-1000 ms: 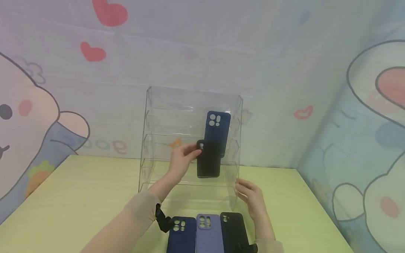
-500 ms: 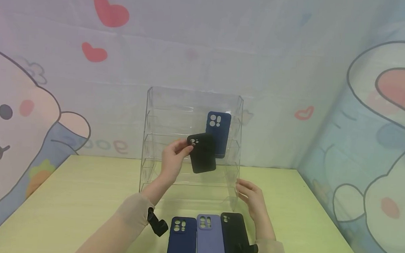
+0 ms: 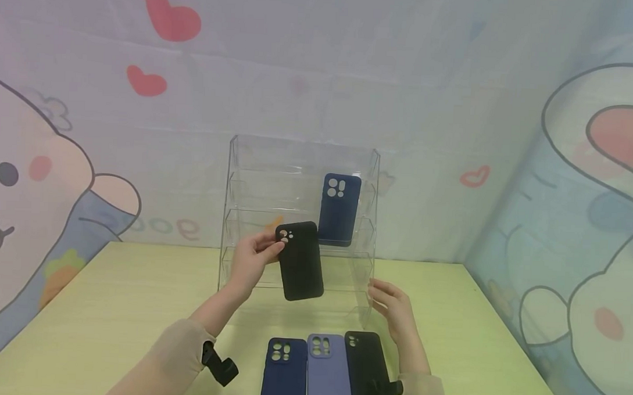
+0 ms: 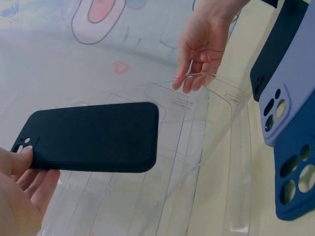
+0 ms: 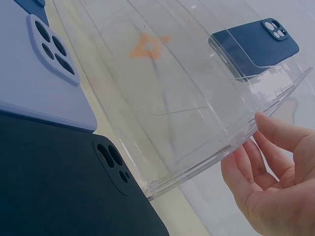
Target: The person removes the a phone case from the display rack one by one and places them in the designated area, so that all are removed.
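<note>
Black phone case (image 3: pixel 301 261) up off the surface (image 3: pixel 134 307), in front of the lower tiers of a clear rack (image 3: pixel 275 190). Pinched at its upper left corner by the left hand (image 3: pixel 248 262), thumb over the front beside the camera holes, fingers curled behind. Slightly tilted, back face toward the viewer, lower end free. Hard to tell from these views how far in front of the tiers.

Over at the rack's right side wall, the right hand (image 3: pixel 393 313): thumb and fingers apart, lightly bent, tips touching the wall near its front edge.

On the right half of the rack, dark blue case (image 3: pixel 340 210), nearly upright with a slight lean, camera holes at the top left. Just above and to the right of the held case in the head view. Exact tier unclear through the transparent walls.

Before the rack, flat on the pale yellow surface, a row of three, side by side, camera ends toward the rack: navy case (image 3: pixel 284 376) at left, lilac case (image 3: pixel 328 375) in the middle, second black case (image 3: pixel 363 362) at right. Lower ends cut off by the frame.

At the left sleeve (image 3: pixel 175 355), a black wrist mount (image 3: pixel 220 364); another by the right sleeve (image 3: pixel 425 393), partly over the second black case. Behind everything, a pale cloth backdrop (image 3: pixel 429 108) with printed hearts and cartoon animals.
</note>
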Tool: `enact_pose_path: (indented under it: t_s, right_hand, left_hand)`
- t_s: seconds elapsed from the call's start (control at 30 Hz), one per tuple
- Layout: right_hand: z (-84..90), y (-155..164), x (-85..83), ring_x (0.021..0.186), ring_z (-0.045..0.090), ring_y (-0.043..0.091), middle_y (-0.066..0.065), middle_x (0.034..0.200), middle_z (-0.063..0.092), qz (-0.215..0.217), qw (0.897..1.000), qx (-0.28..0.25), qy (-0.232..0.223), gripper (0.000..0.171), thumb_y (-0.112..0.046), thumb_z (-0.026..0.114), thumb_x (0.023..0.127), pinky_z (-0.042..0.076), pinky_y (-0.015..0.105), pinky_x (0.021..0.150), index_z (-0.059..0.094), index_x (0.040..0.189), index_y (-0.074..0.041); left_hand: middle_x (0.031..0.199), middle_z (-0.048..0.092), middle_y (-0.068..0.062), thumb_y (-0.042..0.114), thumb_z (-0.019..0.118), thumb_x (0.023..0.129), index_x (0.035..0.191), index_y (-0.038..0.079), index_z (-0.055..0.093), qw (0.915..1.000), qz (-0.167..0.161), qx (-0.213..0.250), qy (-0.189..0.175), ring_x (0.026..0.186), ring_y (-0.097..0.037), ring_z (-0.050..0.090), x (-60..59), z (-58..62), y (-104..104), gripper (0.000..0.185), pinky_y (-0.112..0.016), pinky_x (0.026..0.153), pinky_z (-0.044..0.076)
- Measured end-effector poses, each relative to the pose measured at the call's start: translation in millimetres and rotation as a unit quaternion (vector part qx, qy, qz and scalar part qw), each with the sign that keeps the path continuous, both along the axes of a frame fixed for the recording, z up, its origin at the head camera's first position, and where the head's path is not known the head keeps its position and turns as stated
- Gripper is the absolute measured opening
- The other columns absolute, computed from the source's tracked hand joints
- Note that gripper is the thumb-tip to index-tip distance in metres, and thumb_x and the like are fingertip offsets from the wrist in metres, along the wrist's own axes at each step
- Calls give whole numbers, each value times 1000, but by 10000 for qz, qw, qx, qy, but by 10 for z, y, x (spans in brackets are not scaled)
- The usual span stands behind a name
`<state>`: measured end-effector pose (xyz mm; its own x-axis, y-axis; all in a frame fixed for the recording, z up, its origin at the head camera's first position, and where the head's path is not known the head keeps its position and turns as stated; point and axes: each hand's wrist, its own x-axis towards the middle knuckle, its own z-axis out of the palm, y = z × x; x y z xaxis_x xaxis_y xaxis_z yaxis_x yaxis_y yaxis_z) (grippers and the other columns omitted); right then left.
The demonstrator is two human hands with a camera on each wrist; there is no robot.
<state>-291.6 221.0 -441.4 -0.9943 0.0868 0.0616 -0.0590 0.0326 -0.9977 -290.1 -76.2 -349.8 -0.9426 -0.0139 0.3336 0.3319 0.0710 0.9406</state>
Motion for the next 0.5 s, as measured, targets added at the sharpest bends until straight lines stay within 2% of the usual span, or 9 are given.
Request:
enact_pose_path:
  t_s: [0.1, 0.27, 0.4, 0.5]
  right_hand:
    - [-4, 3, -6, 117, 59, 23, 22, 141, 51, -11, 10000, 2, 9, 44, -10, 59, 96, 45, 44, 107, 50, 134, 11]
    - [-5, 1, -10, 118, 58, 24, 23, 142, 49, -18, 10000, -11, -1, 43, -10, 59, 97, 44, 44, 108, 51, 133, 10]
    - [4, -5, 0, 109, 61, 14, 23, 141, 51, -39, 10000, -24, -8, 43, -10, 60, 96, 45, 45, 107, 51, 133, 10]
    - [1, -12, -5, 105, 62, 10, 21, 140, 52, -85, 9999, -42, -40, 42, -9, 60, 96, 45, 44, 107, 52, 133, 10]
  left_hand:
    - [108, 71, -23, 6, 64, 94, 117, -9, 64, 9997, -115, -117, -189, 85, -14, 72, 42, -30, -70, 28, -25, 78, 59]
    - [104, 72, -23, 6, 63, 94, 120, -12, 62, 9980, -235, -189, -560, 79, -12, 72, 111, -87, -170, 31, -26, 75, 60]
    - [99, 73, -20, 6, 62, 94, 120, -13, 62, 9964, -279, -339, -721, 76, -10, 71, 161, -151, -245, 32, -27, 74, 60]
    - [101, 73, -20, 7, 62, 94, 121, -13, 61, 9944, -241, -500, -897, 76, -11, 71, 203, -207, -298, 34, -28, 73, 60]
